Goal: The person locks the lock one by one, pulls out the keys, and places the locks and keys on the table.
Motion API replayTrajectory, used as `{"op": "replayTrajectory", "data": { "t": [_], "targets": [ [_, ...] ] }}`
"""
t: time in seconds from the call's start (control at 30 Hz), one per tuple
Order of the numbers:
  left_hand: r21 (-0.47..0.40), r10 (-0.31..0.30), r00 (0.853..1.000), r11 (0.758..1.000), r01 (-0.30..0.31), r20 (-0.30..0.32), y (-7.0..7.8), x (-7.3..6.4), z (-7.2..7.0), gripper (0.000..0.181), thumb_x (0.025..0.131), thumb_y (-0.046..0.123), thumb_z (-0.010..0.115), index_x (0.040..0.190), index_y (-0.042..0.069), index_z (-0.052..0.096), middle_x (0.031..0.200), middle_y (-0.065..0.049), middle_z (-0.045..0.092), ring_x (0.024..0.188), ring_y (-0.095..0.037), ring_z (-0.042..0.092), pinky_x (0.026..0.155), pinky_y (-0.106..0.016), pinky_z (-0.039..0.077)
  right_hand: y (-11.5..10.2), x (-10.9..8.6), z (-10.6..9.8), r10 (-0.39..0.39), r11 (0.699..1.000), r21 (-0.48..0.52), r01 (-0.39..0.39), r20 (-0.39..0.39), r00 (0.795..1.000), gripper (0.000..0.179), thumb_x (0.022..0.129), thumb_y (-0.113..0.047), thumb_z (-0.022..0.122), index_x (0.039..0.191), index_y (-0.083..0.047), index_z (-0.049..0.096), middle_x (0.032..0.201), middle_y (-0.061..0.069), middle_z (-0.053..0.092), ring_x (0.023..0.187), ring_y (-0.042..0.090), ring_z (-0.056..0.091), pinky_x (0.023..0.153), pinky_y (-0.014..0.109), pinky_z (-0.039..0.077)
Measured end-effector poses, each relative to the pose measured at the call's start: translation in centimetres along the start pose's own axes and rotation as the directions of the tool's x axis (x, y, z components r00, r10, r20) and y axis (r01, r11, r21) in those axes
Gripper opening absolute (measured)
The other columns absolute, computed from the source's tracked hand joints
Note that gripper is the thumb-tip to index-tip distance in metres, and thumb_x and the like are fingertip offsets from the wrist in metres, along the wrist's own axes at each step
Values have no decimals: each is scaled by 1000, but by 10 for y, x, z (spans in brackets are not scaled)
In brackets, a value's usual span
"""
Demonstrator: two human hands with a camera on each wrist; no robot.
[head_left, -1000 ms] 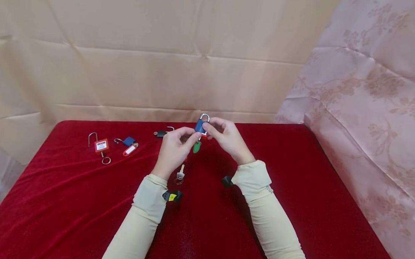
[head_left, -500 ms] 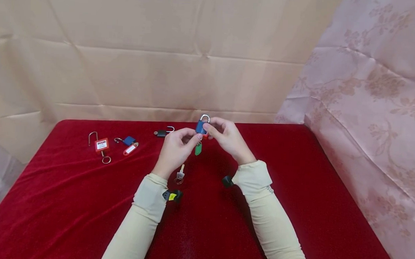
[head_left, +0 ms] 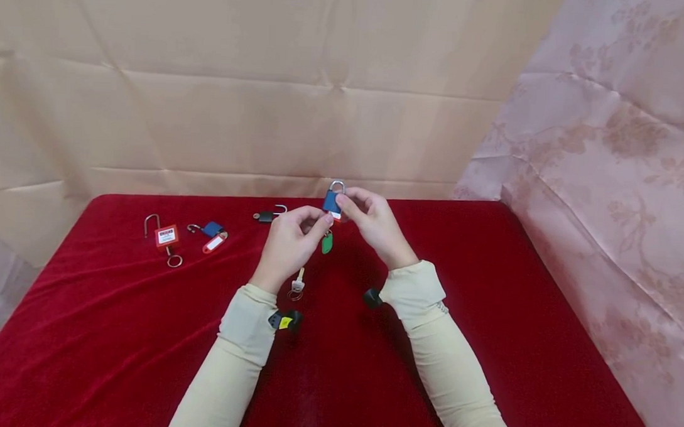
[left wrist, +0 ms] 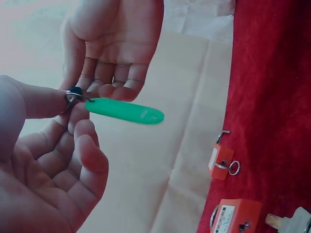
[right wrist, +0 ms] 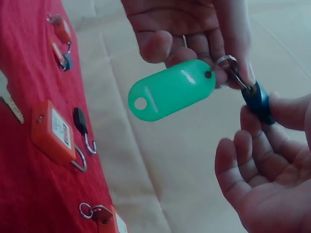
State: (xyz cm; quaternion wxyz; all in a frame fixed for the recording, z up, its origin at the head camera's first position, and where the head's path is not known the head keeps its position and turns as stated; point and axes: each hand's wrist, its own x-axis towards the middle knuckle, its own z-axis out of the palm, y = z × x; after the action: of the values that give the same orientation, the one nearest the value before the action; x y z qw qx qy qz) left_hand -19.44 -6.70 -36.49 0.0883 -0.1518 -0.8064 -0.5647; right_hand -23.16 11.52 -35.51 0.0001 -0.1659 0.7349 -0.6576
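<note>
My right hand (head_left: 378, 230) grips a small blue padlock (head_left: 331, 202) by its body, thumb in front, with the silver shackle upward. Close on its left, my left hand (head_left: 290, 246) pinches a key at the padlock's bottom. The key's head is mostly hidden by the fingers. In the right wrist view, the metal key shaft (right wrist: 238, 77) meets the bottom end of the padlock; how deep it sits cannot be told. A green key tag (right wrist: 170, 90) hangs from the key's ring (right wrist: 227, 59) below the hands.
On the red cloth (head_left: 129, 319) lie an orange padlock (head_left: 166, 235), another blue padlock (head_left: 212, 228) with a red-rimmed tag (head_left: 214, 242), and a black padlock (head_left: 266, 217), shackles open. A loose key (head_left: 298, 285) lies near my left wrist. Another orange padlock (right wrist: 51, 128) shows in the right wrist view.
The green tag has swung a little and turned under the hands. Both hands keep their hold on padlock and key, nearly in place. The head view has shifted slightly.
</note>
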Motion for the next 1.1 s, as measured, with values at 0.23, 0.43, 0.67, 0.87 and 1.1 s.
{"op": "replayTrajectory", "data": {
  "t": [0.23, 0.43, 0.67, 0.87, 1.1],
  "targets": [
    [71, -2, 1000, 997, 0, 26, 4, -2, -7, 15, 94, 21, 72, 99, 8, 76, 83, -2, 72, 70, -20, 60, 67, -34, 50, -5, 2, -13, 6, 990, 136, 25, -224, 974, 27, 104, -17, 60, 116, 6, 64, 101, 17, 66, 80, 19, 60, 80, 27, 53],
    [6, -21, 1000, 1000, 21, 7, 4, -3, -11, 21, 95, 24, 72, 106, 7, 75, 90, -3, 74, 75, -21, 63, 71, -33, 53, -9, -1, -11, 9, 998, 61, 0, -144, 989, 33, 101, -23, 64, 121, 4, 66, 97, 8, 68, 87, 30, 62, 87, 36, 53],
    [-33, -37, 999, 999, 38, 29, 1, -3, -10, 22, 95, 25, 73, 109, 9, 73, 91, -2, 73, 73, -21, 64, 68, -34, 54, -12, -3, -10, 19, 998, 54, -12, -120, 993, 31, 101, -20, 65, 123, 2, 66, 101, 16, 67, 88, 32, 62, 89, 38, 53],
    [-33, -18, 997, 999, 20, 72, -1, -1, -5, 17, 94, 19, 73, 106, 7, 72, 91, -2, 73, 74, -20, 65, 70, -34, 54, -11, -5, -14, 21, 999, 34, -18, -75, 997, 30, 101, -20, 65, 123, 1, 66, 101, 11, 68, 89, 23, 62, 96, 47, 50],
    [41, -100, 966, 995, 92, 239, -1, -3, -6, 17, 95, 21, 73, 107, 10, 70, 94, -1, 71, 81, -24, 65, 70, -37, 52, -9, -4, -14, 20, 1000, 11, -20, -24, 999, 31, 101, -18, 65, 126, 0, 65, 108, 10, 68, 96, 26, 63, 97, 46, 50]
  ]
}}
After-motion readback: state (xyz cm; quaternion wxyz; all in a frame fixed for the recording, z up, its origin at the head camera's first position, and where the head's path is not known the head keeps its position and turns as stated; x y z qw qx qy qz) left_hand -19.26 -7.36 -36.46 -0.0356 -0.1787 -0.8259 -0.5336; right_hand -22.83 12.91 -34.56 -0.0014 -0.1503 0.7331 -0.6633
